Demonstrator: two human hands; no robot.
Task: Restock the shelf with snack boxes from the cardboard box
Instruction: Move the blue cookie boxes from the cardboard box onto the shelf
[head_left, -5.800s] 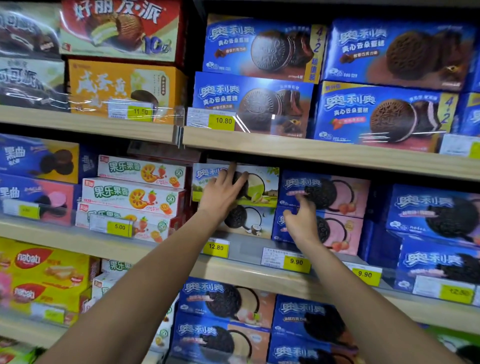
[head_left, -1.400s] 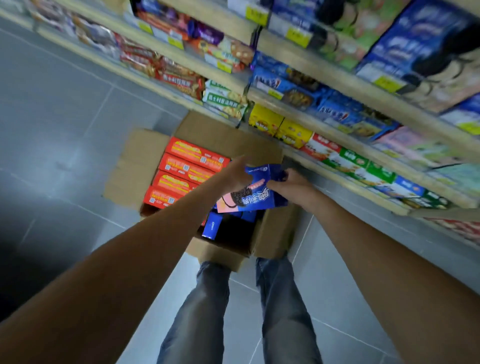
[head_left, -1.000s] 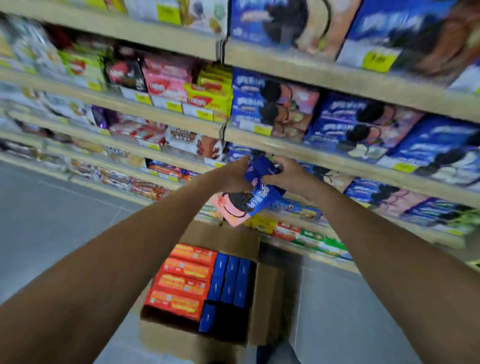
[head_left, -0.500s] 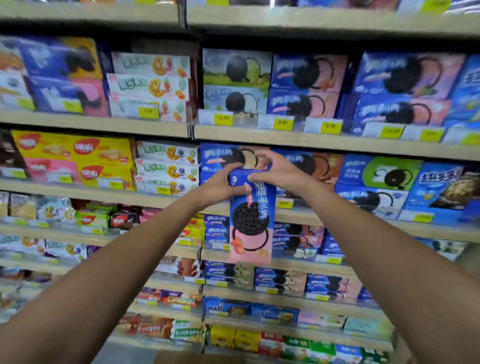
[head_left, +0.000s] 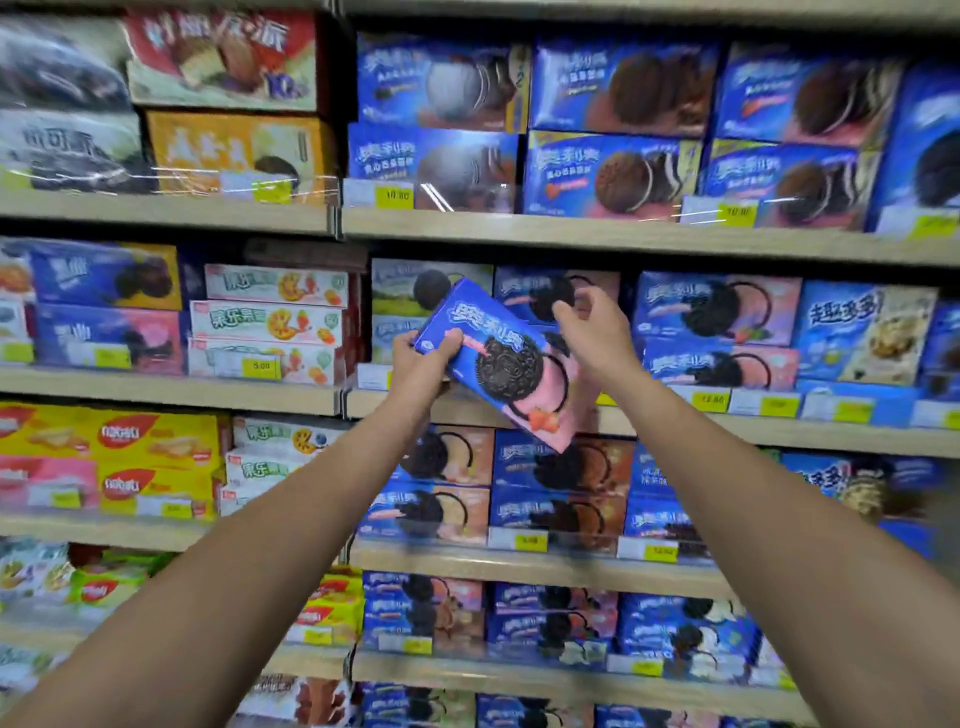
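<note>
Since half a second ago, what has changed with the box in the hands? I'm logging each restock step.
The blue-and-pink cookie box has turned from hanging upright to a slant, blue end up-left, and has been lifted toward the matching boxes' shelf. The left hand still grips its blue end; the right hand has moved to its upper-right edge, contact unclear. The shelf stock looks unchanged.

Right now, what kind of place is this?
Most likely a supermarket or convenience-store snack aisle. Tiered wooden shelves carry stacked cookie boxes, yellow price tags line the shelf edges, and the left hand holds a blue-and-pink cookie box tilted in front of a matching row.
</note>
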